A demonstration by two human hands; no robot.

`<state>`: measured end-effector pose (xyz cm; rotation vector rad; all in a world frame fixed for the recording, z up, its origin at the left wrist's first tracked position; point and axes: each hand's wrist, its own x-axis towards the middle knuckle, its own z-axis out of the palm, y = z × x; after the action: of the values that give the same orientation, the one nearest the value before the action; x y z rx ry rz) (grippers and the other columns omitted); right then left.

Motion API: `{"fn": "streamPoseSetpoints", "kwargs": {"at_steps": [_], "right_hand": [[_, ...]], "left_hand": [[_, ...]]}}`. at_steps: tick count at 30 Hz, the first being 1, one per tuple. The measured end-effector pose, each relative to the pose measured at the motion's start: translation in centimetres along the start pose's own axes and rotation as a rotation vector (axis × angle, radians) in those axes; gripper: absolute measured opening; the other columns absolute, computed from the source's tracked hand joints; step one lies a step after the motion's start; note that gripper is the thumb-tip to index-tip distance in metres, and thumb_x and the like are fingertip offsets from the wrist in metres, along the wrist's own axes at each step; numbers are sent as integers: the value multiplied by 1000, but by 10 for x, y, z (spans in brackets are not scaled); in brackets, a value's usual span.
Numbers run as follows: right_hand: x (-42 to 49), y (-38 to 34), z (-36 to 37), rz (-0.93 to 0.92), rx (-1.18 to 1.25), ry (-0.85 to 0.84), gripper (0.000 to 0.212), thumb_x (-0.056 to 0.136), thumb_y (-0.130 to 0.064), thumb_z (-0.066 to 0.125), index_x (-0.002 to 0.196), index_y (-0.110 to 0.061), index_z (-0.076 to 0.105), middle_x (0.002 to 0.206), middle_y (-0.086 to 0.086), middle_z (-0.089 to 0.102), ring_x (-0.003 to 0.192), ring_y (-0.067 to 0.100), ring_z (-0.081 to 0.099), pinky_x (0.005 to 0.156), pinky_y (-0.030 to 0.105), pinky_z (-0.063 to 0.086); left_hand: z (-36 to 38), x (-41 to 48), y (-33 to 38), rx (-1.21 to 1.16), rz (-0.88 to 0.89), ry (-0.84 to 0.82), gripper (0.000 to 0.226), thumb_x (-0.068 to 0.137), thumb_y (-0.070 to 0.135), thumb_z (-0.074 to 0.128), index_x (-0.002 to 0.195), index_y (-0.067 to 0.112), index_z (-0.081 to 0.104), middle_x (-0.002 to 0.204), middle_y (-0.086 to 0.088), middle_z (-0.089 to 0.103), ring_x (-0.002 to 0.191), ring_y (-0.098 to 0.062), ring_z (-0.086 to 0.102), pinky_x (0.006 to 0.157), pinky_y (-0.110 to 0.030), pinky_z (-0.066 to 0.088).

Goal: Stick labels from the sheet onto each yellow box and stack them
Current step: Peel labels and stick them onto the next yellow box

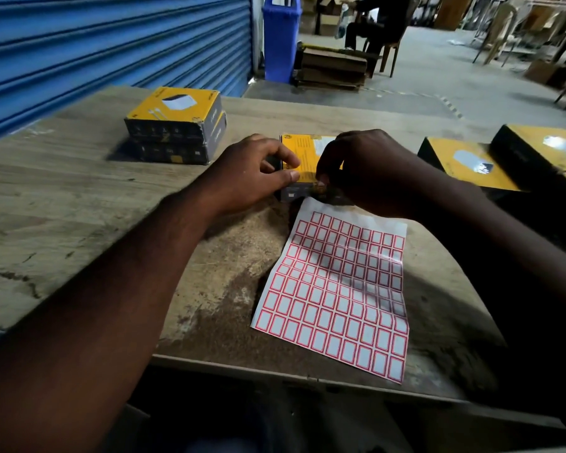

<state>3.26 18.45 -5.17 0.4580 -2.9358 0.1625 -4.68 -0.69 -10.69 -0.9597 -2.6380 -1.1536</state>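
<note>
Head view shows the left hand gripping a yellow box and the right hand pinching its near edge, a likely finished stack past the left hand, two waiting boxes beside the right hand, the label sheet just below it.

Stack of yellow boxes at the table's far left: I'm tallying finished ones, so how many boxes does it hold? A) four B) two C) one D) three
B: the stack shows just an upper box resting on a lower box.
</note>
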Motion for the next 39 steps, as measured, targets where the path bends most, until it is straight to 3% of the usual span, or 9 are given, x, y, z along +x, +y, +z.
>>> {"fn": "streamPoseSetpoints", "kwargs": {"at_steps": [7, 14, 22, 26, 32, 39], "right_hand": [[5, 4, 3, 16, 16, 8, 18, 90, -16, 64, 105, -19, 72, 101, 3, 67, 82, 18, 63, 75, 43, 56], [5, 8, 9, 31, 26, 22, 22, 88, -23, 70, 110, -22, 69, 107, -3, 64, 80, 7, 54, 60, 16, 45], [5, 8, 12, 17, 3, 55, 22, 86, -32, 73, 107, -24, 70, 106, -3, 65, 90, 14, 61, 68, 30, 53], [2, 7, 12, 16, 20, 60, 17, 88, -32, 71, 103, -23, 70, 104, -4, 64, 81, 10, 57, 60, 22, 48], [-2, 7, 9, 1, 26, 22, 17, 91, -23, 66, 107, -20, 70, 101, -5, 60, 71, 3, 47, 56, 14, 36], [1, 7, 9, -2, -45, 28, 18, 91, -22, 67, 109, -22, 69, 108, 1, 61, 86, 15, 58, 65, 29, 51]], "left_hand": [[-1, 1, -1, -1, -5, -8, 22, 91, 34, 68, 112, 29, 68, 130, 6, 54, 104, -11, 62, 76, -10, 44], [-1, -1, 0, -10, -3, -11, 24, 92, 33, 68, 115, 27, 68, 131, 5, 54, 104, -11, 61, 78, -10, 45], [-1, -1, 1, -33, -20, -16, 22, 90, 32, 70, 112, 28, 69, 129, 2, 55, 103, -10, 62, 81, -14, 48], [-2, -1, 0, -43, -28, -19, 22, 90, 34, 71, 111, 29, 69, 128, 3, 56, 105, -11, 63, 89, -27, 53], [-3, -1, 2, -40, -42, -21, 23, 89, 34, 71, 112, 27, 70, 129, 2, 55, 106, -11, 63, 89, -24, 51], [-3, -2, 4, -33, -52, -20, 24, 90, 34, 70, 113, 27, 69, 130, 2, 55, 107, -11, 63, 91, -29, 53]]}}
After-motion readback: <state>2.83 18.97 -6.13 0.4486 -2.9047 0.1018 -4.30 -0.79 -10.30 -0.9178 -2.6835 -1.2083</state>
